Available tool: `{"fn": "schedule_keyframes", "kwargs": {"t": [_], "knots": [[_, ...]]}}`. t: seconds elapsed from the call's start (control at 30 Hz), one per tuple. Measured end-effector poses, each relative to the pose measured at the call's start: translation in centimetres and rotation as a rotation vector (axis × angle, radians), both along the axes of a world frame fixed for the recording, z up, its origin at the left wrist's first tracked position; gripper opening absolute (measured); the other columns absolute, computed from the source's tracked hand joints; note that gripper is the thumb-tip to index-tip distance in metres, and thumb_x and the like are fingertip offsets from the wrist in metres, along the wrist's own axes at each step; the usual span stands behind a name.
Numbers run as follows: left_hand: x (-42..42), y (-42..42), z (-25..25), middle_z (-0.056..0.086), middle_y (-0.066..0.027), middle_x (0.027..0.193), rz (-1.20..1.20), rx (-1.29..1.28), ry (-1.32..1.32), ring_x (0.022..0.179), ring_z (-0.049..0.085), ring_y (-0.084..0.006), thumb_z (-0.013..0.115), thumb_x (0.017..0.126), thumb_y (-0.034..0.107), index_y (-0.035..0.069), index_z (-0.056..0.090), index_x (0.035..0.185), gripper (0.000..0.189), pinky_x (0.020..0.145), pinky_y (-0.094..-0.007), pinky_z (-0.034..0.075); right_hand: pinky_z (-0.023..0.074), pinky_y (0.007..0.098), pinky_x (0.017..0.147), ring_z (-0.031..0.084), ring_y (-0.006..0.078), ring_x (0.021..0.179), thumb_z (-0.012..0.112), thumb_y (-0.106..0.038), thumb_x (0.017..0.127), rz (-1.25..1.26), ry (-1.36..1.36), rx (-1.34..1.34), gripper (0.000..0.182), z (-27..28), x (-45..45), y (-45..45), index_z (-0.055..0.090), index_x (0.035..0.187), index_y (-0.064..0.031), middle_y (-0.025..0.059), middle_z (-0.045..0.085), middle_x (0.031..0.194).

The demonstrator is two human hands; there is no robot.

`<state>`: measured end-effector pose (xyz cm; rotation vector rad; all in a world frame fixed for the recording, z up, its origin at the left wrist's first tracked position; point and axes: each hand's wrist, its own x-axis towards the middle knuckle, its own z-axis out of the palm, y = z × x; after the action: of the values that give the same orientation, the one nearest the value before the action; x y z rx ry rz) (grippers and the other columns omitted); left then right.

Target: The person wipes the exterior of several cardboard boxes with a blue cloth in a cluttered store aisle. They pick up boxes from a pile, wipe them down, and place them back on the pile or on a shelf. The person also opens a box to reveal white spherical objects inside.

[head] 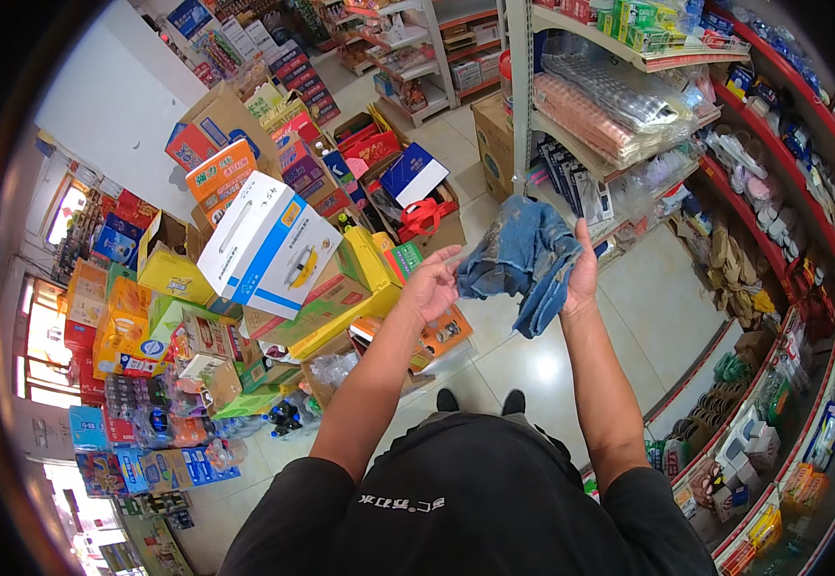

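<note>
A crumpled blue cloth (522,252), worn and stained with brownish patches, hangs in the air between my hands. My right hand (581,277) grips its right side, thumb up, with folds of the cloth against the palm. At the cloth's left edge is my left hand (432,284), palm up with its fingers spread and curled; the fingertips reach the edge, and whether they pinch it is hard to tell. One part of the cloth droops lower, near my right wrist. Below it are the tiled floor (497,353) and my dark shoes.
Stacked cartons stand on the left, with a white and blue box (270,245) on top. A metal shelf upright (522,93) rises beyond the cloth, beside shelves of packaged cloths (590,115). Red-edged shelves (763,237) of goods curve along the right. Bottles (284,417) stand low at left.
</note>
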<state>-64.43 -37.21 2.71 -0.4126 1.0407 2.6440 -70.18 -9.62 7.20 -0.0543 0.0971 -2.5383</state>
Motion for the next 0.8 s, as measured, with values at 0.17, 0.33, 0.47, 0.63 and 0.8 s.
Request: {"fn": "schedule_keyframes", "kwargs": {"t": [0.17, 0.33, 0.47, 0.63, 0.8], "knots": [[-0.5, -0.7, 0.9, 0.063, -0.018, 0.137, 0.046, -0.154, 0.142, 0.12, 0.067, -0.0307, 0.051, 0.082, -0.015, 0.001, 0.053, 0.146, 0.066, 0.108, -0.0438, 0.057, 0.0446, 0.0612, 0.122, 0.06, 0.0419, 0.14, 0.047, -0.055, 0.115, -0.073, 0.016, 0.069, 0.063, -1.7, -1.0, 1.7, 0.059, 0.15, -0.0046, 0.0216, 0.065, 0.15], [0.6, 0.4, 3.5, 0.066, -0.0157, 0.131, -0.023, -0.983, 0.473, 0.12, 0.066, -0.0298, 0.052, 0.083, -0.02, -0.001, 0.062, 0.14, 0.061, 0.106, -0.0408, 0.055, 0.0476, 0.061, 0.119, 0.063, 0.0407, 0.136, 0.045, -0.055, 0.115, -0.108, -0.005, 0.131, 0.061, -2.5, -1.6, 1.9, 0.059, 0.15, -0.0055, 0.0201, 0.067, 0.145], [1.6, 0.2, 6.0, 0.066, -0.0142, 0.124, 0.107, -1.686, 0.821, 0.117, 0.066, -0.0334, 0.059, 0.084, -0.017, 0.001, 0.07, 0.13, 0.051, 0.101, -0.0424, 0.054, 0.0473, 0.0612, 0.12, 0.063, 0.0409, 0.135, 0.046, -0.054, 0.115, -0.109, -0.023, 0.142, 0.06, -2.9, -1.9, 1.9, 0.06, 0.149, -0.0054, 0.02, 0.067, 0.146], [0.8, -2.7, 7.9, 0.066, -0.014, 0.121, 0.158, -1.797, 0.987, 0.115, 0.066, -0.034, 0.069, 0.088, -0.009, 0.002, 0.074, 0.121, 0.035, 0.1, -0.042, 0.054, 0.0456, 0.0616, 0.121, 0.063, 0.0451, 0.136, 0.052, -0.063, 0.11, -0.048, -0.051, 0.137, 0.076, -3.1, -2.2, 1.6, 0.062, 0.147, 0.002, 0.0267, 0.066, 0.147], [0.7, -3.4, 12.8, 0.067, -0.0133, 0.116, 0.119, -1.752, 0.963, 0.113, 0.066, -0.0337, 0.072, 0.09, -0.004, 0.002, 0.073, 0.114, 0.025, 0.098, -0.0419, 0.054, 0.0468, 0.0605, 0.12, 0.064, 0.045, 0.133, 0.056, -0.064, 0.107, 0.104, -0.025, 0.035, 0.074, -3.6, -1.8, 1.0, 0.065, 0.142, 0.0011, 0.0268, 0.067, 0.144]]}}
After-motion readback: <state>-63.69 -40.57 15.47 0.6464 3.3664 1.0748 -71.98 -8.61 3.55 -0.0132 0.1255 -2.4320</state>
